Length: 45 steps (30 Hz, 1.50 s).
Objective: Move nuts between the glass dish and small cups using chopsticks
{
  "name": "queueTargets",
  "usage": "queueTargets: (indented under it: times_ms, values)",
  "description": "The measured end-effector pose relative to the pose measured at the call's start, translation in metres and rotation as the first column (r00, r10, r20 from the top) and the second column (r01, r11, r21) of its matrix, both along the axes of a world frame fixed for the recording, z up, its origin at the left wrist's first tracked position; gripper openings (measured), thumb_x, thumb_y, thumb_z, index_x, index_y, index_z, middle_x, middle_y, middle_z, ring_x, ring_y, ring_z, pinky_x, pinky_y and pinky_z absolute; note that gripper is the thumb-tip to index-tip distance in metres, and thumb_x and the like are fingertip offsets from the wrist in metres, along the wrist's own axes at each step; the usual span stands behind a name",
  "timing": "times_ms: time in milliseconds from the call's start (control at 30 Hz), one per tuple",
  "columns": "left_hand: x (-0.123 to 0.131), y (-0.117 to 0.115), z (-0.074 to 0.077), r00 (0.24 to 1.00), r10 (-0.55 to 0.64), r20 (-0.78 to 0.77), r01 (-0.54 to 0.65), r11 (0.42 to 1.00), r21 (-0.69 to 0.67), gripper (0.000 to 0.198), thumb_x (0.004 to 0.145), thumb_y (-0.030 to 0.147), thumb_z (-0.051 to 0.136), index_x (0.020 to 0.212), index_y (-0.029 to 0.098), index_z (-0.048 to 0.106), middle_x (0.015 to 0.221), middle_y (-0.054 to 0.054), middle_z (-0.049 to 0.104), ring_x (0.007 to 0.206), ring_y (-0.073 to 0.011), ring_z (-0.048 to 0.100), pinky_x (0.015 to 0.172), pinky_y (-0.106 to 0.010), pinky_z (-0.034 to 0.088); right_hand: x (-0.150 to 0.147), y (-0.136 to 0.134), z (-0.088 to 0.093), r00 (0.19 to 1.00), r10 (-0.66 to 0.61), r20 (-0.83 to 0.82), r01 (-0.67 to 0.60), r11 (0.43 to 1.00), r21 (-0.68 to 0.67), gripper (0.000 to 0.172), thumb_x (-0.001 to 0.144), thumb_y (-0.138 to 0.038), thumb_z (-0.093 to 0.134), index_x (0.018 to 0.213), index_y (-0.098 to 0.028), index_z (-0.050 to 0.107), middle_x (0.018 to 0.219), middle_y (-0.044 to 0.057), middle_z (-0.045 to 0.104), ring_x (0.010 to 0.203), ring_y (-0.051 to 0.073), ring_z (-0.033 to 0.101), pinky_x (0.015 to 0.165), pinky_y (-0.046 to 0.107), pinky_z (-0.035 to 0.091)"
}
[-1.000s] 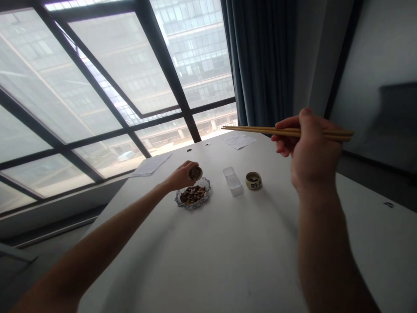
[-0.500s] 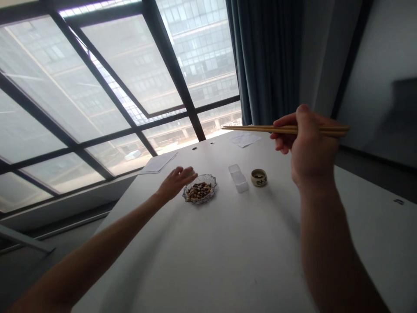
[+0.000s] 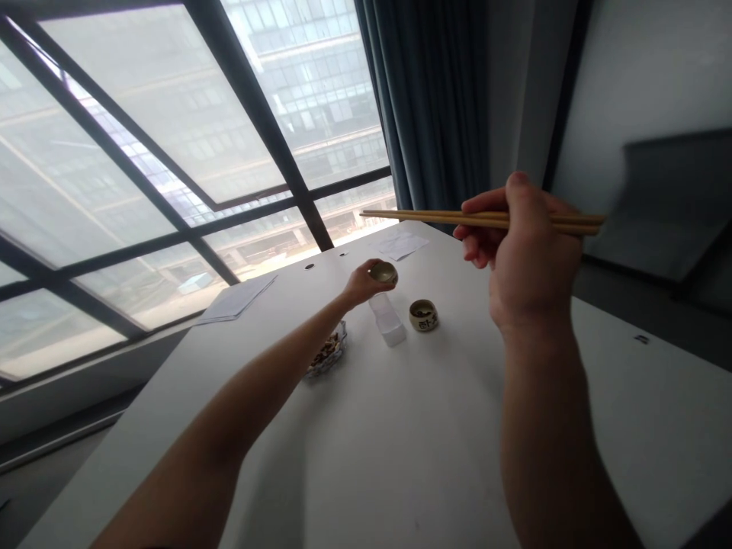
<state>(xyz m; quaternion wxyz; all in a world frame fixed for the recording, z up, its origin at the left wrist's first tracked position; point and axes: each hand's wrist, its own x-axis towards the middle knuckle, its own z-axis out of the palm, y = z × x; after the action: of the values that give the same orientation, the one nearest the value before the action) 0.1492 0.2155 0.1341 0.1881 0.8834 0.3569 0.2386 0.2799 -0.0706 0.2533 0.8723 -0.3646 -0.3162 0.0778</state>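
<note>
My left hand (image 3: 364, 283) grips a small ceramic cup (image 3: 383, 273) by its side, above the far end of a clear plastic box (image 3: 390, 324). The cup's inside faces me and shows nothing in it. In my right hand (image 3: 526, 244) a pair of wooden chopsticks (image 3: 423, 216) is held level, tips pointing left, well above the table. A second cup (image 3: 423, 316) with dark characters stands right of the box and holds dark bits. My left forearm partly covers the glass dish (image 3: 341, 347) of mixed nuts or seeds (image 3: 325, 351).
White sheets of paper (image 3: 237, 300) lie at the table's left edge, and another paper (image 3: 402, 244) lies at the far end. Large windows (image 3: 165, 99) and a dark blue curtain (image 3: 428, 107) rise behind the white table (image 3: 366, 442).
My left hand has moved right from beside the glass dish, and the cup in it now shows clearly. My right hand still holds the chopsticks. The view has turned slightly right.
</note>
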Motion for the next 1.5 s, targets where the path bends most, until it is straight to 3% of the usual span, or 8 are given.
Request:
queueTargets:
  times_ms: [167, 367, 633, 733, 833, 1033, 1300, 1500]
  values:
    - [0.061, 0.013, -0.018, 0.970, -0.054, -0.239, 0.027, 0.993, -0.116, 0.035, 0.100, 0.037, 0.064, 0.129, 0.018, 0.061, 0.129, -0.010, 0.062, 0.108, -0.0242, 0.066, 0.091, -0.044, 0.058, 0.010, -0.005, 0.000, 0.999, -0.033, -0.006, 0.033, 0.999, -0.014, 0.044, 0.099, -0.047, 0.053, 0.064, -0.023, 0.064, 0.057, 0.000, 0.058, 0.042, 0.011, 0.051, 0.039, 0.026, 0.033]
    - [0.075, 0.022, -0.032, 0.905, -0.077, -0.418, 0.034, 0.993, -0.110, 0.035, 0.100, 0.037, 0.065, 0.129, 0.018, 0.061, 0.130, -0.009, 0.062, 0.109, -0.0252, 0.065, 0.092, -0.045, 0.057, 0.014, -0.002, -0.001, 0.999, -0.020, -0.025, 0.019, 1.000, -0.025, 0.046, 0.098, -0.053, 0.053, 0.065, -0.024, 0.064, 0.056, 0.000, 0.059, 0.042, 0.012, 0.052, 0.039, 0.026, 0.037]
    - [0.056, -0.006, 0.001, 0.874, -0.288, -0.392, 0.310, 0.951, -0.005, 0.041, 0.099, 0.041, 0.064, 0.134, 0.021, 0.059, 0.139, -0.011, 0.057, 0.119, -0.0273, 0.060, 0.101, -0.050, 0.051, 0.017, -0.006, -0.002, 0.999, -0.031, -0.027, 0.030, 0.999, -0.020, 0.043, 0.099, -0.051, 0.053, 0.067, -0.023, 0.064, 0.058, 0.001, 0.061, 0.044, 0.013, 0.056, 0.040, 0.027, 0.038]
    - [0.049, -0.031, 0.002, 0.798, -0.384, -0.464, 0.426, 0.905, -0.016, 0.070, 0.072, 0.059, 0.086, 0.132, 0.031, 0.064, 0.131, -0.007, 0.064, 0.129, -0.0336, 0.052, 0.111, -0.043, 0.041, 0.016, -0.006, -0.002, 0.999, -0.041, -0.021, 0.041, 0.999, -0.013, 0.042, 0.100, -0.048, 0.052, 0.067, -0.024, 0.064, 0.059, 0.000, 0.060, 0.044, 0.012, 0.056, 0.040, 0.026, 0.036]
    - [0.048, -0.052, -0.006, 0.756, -0.406, -0.513, 0.466, 0.885, -0.014, 0.076, 0.058, 0.060, 0.092, 0.124, 0.031, 0.068, 0.126, -0.006, 0.067, 0.130, -0.0378, 0.049, 0.113, -0.043, 0.037, 0.012, -0.005, -0.002, 1.000, -0.030, 0.001, 0.030, 0.999, -0.011, 0.041, 0.100, -0.044, 0.051, 0.067, -0.023, 0.064, 0.059, 0.000, 0.060, 0.043, 0.012, 0.054, 0.041, 0.026, 0.035]
    - [0.053, -0.075, -0.011, 0.779, -0.324, -0.537, 0.413, 0.909, 0.052, 0.059, 0.065, 0.050, 0.087, 0.116, 0.028, 0.068, 0.112, -0.008, 0.068, 0.113, -0.0360, 0.059, 0.096, -0.041, 0.048, 0.003, -0.005, 0.001, 0.999, 0.034, 0.024, -0.034, 0.999, 0.004, 0.045, 0.101, -0.045, 0.049, 0.065, -0.023, 0.065, 0.055, 0.000, 0.060, 0.040, 0.011, 0.050, 0.040, 0.027, 0.034]
    - [0.048, -0.085, 0.004, 0.873, -0.291, -0.391, 0.365, 0.922, 0.130, 0.060, 0.065, 0.061, 0.083, 0.111, 0.027, 0.066, 0.103, -0.004, 0.068, 0.094, -0.0270, 0.066, 0.083, -0.036, 0.051, 0.002, -0.003, -0.005, 0.989, 0.041, 0.143, -0.048, 0.998, 0.048, 0.044, 0.099, -0.053, 0.055, 0.071, -0.020, 0.066, 0.057, 0.001, 0.062, 0.041, 0.010, 0.051, 0.038, 0.026, 0.032]
    - [-0.025, -0.063, 0.033, 0.974, -0.185, -0.126, 0.211, 0.948, 0.240, 0.060, 0.079, 0.053, 0.077, 0.126, 0.025, 0.054, 0.116, -0.006, 0.063, 0.101, -0.0230, 0.065, 0.087, -0.035, 0.055, -0.011, 0.003, -0.002, 0.993, 0.050, 0.103, -0.056, 0.997, 0.056, 0.047, 0.100, -0.050, 0.054, 0.067, -0.018, 0.066, 0.053, 0.000, 0.060, 0.039, 0.010, 0.050, 0.038, 0.024, 0.034]
